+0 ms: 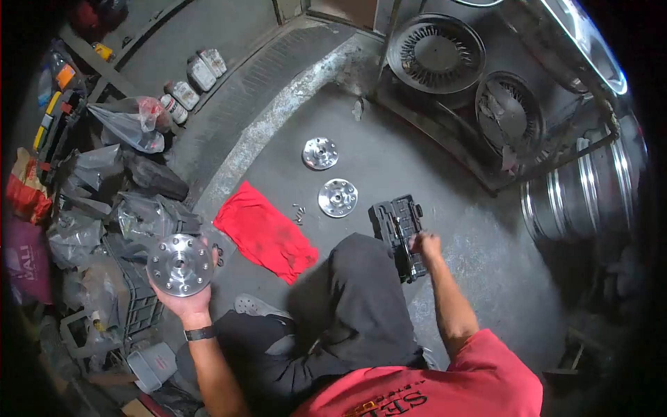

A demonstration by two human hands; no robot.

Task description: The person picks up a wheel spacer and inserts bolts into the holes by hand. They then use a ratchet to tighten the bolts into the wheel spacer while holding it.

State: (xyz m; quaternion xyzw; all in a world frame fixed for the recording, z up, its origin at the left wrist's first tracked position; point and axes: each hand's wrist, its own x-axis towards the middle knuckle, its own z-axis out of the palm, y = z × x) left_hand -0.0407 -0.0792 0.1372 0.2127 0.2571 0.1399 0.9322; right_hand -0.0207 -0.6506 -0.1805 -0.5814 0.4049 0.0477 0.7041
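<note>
A round metal disc (pixel 180 265) is held at the left of the frame by the left hand (pixel 186 300), palm turned up beneath it and fingers spread wide at its edge. A ring of bolts is seen around the hole at the disc's centre. A dark band (pixel 200 333) is worn on the left wrist.

Right of centre, an open black tool case (pixel 397 229) is laid on the grey floor (pixel 472 257). The right hand (pixel 426 244) is placed at its right edge, with the fingers curled in; whether anything is gripped there cannot be told.

Two more metal discs are set flat on the floor near the centre, apart from each other: the upper disc (pixel 320 153) and the lower disc (pixel 338 198). Small metal pieces (pixel 299 213) are scattered to the left of the lower disc, just beside a rumpled, stained red cloth (pixel 267 235).

At the upper right, wheel rims (pixel 436 54) are held in a metal frame (pixel 434 142). Plastic bags (pixel 135 124) and a grey crate (pixel 141 306) are crowded along the left side, and bottles (pixel 203 73) are lined up at the upper left.
</note>
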